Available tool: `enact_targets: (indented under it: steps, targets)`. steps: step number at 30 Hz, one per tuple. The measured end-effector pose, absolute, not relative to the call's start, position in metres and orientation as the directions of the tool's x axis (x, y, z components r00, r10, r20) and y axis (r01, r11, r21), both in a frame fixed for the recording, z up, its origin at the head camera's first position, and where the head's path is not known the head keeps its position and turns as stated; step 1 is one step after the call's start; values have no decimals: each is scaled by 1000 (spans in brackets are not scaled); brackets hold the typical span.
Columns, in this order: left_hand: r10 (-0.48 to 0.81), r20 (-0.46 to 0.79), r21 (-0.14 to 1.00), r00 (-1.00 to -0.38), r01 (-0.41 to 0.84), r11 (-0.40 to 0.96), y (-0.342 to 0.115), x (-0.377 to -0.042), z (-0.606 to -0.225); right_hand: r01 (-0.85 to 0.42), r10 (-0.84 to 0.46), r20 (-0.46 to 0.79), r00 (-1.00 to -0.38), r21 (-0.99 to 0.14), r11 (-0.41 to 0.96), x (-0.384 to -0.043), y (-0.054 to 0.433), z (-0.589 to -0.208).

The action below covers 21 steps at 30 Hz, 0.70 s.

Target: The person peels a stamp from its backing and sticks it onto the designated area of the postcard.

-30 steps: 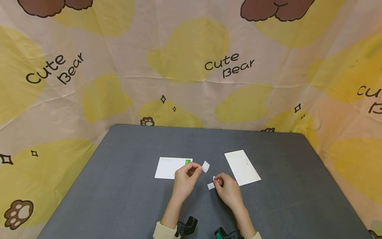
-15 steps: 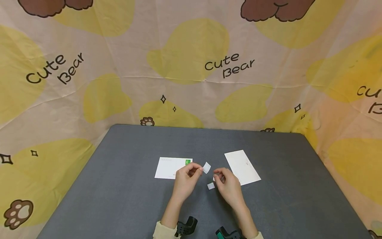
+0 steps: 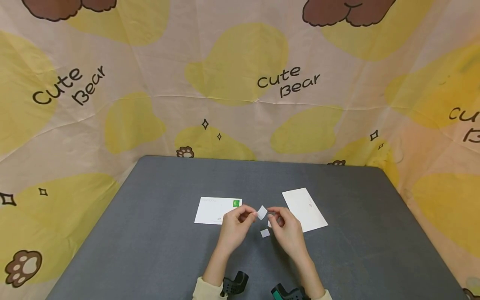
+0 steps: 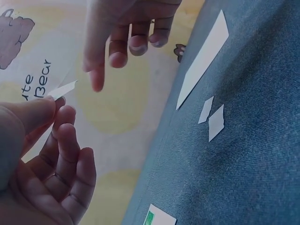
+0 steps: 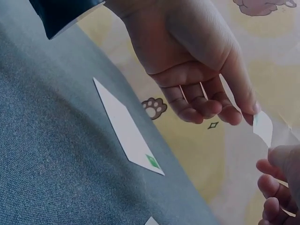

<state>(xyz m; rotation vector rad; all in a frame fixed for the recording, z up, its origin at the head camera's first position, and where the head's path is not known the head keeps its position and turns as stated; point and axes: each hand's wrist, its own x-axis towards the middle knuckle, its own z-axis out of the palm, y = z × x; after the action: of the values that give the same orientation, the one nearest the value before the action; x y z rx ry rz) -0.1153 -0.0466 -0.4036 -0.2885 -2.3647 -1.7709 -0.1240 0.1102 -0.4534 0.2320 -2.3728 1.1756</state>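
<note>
My left hand (image 3: 233,227) pinches a small white stamp (image 3: 262,212) between thumb and index finger, above the table. A faint green tint shows on this stamp in the right wrist view. My right hand (image 3: 286,227) is just right of it, thumb and index finger slightly apart; whether they touch its edge I cannot tell. Below lie two small white paper pieces; one piece (image 3: 265,233) is in plain sight, the other piece (image 4: 206,109) partly hidden by the right hand in the head view. Behind the left hand lies a white envelope or postcard (image 3: 211,210) bearing a green stamp (image 3: 236,203).
A second white envelope or card (image 3: 305,210) lies tilted behind the right hand. Everything rests on a dark grey table (image 3: 157,241). A patterned cloth (image 3: 232,66) hangs behind the table's far edge. Black wrist cameras sit near both sleeves.
The left hand has shifted slightly right with the stamp. My right hand has moved up from the paper pieces below, and its thumb and index finger have spread beside the stamp.
</note>
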Motion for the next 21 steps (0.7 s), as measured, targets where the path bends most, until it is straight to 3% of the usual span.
enact_targets:
  steps: [21]
  targets:
    - [86, 264, 915, -961, 278, 292, -41, -115, -408, -382, 71, 513, -856, -718, 582, -123, 111, -451]
